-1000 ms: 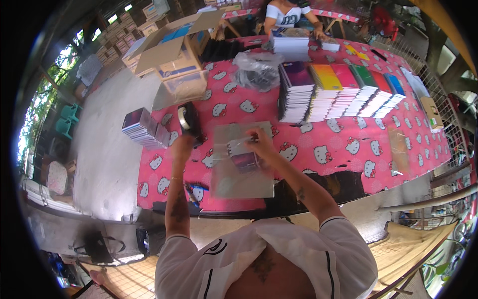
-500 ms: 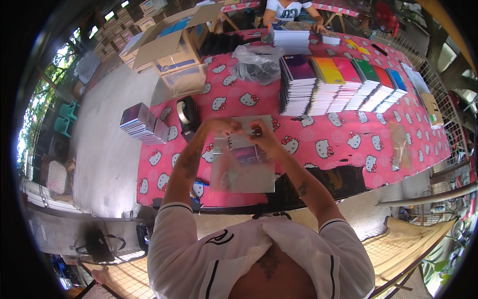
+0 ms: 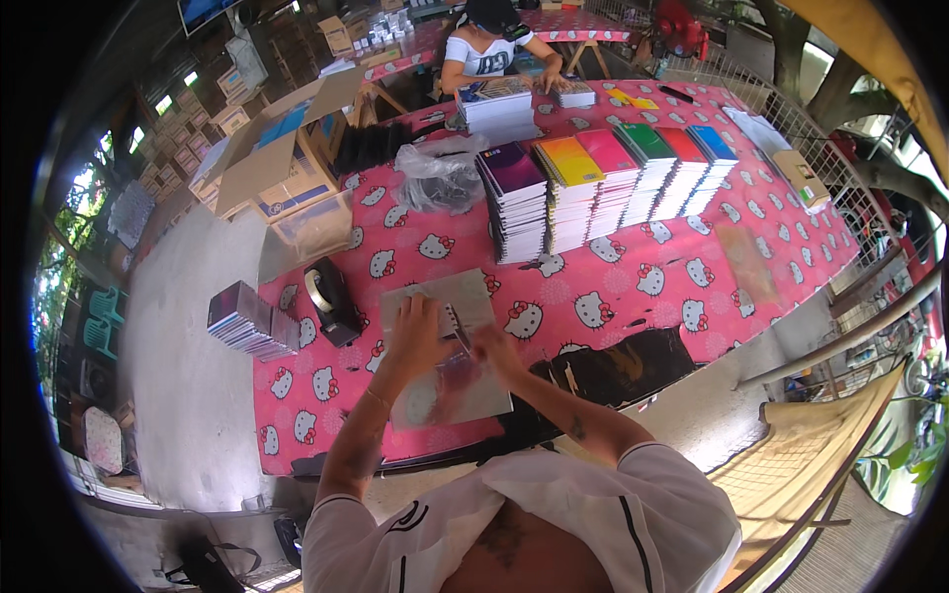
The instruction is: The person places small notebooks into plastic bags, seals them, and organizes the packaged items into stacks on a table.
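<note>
In front of me on the table lies a greyish clear plastic sheet point(image 3: 484, 420). A small spiral notebook with a dark purple cover point(image 3: 458, 376) rests on it, partly hidden by my hands. My left hand point(image 3: 420, 326) lies over the notebook's left side, fingers stretched forward on the sheet. At the notebook's right edge is my right hand point(image 3: 496, 351), smeared by motion, so its grip is unclear. A thin dark strip shows between the hands; I cannot make out what it is. A black tape dispenser point(image 3: 336, 306) stands to the left of the sheet.
A stack of small notebooks point(image 3: 252, 321) is at the table's left edge. Beyond my hands stand several piles of coloured spiral notebooks point(image 3: 603, 198), a crumpled plastic bag point(image 3: 440, 176) and an open cardboard box point(image 3: 287, 178). Across the table, a person point(image 3: 494, 59) handles stacked books point(image 3: 496, 109).
My left hand has come down flat over the notebook. My right hand has moved from its top to its right side. The whole view has shifted, showing more of the far side.
</note>
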`<action>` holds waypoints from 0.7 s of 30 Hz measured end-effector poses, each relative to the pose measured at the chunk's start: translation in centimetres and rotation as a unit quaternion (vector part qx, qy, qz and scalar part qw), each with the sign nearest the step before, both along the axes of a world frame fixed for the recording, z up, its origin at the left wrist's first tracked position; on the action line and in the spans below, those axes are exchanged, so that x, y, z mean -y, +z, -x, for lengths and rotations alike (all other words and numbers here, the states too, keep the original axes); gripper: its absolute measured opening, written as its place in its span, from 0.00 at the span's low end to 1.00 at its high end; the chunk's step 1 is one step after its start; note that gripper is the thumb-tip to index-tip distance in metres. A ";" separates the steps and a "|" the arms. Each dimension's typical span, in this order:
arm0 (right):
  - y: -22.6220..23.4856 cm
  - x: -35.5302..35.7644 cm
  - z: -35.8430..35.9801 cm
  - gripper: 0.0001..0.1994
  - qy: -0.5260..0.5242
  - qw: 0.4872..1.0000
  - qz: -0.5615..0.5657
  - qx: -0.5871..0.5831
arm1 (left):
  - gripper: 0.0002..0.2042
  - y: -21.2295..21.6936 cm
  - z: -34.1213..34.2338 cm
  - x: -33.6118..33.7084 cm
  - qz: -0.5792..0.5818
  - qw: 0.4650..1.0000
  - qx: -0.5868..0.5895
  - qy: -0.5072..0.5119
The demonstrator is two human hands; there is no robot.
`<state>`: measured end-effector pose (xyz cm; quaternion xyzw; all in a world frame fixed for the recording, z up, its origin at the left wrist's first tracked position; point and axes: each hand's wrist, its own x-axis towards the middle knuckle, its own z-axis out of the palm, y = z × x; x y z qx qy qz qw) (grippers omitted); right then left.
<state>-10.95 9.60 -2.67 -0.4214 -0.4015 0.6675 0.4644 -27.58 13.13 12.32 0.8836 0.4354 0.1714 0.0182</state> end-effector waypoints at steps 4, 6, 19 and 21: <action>-1.3 3.4 0.7 0.17 0.237 0.931 0.122 -0.250 | 0.40 -2.0 -0.5 -1.2 0.117 0.981 0.147 0.046; 3.2 4.4 2.4 0.19 0.116 0.897 0.170 -0.390 | 0.37 -4.2 2.8 1.4 0.198 0.920 0.330 0.073; 8.0 -2.5 -3.6 0.22 0.035 0.962 -0.220 0.155 | 0.17 -5.9 3.9 2.4 0.128 0.862 0.482 0.089; 9.1 -2.5 -4.5 0.14 -0.066 0.924 -0.328 0.185 | 0.19 -3.8 5.1 -0.1 0.074 0.866 0.464 0.173</action>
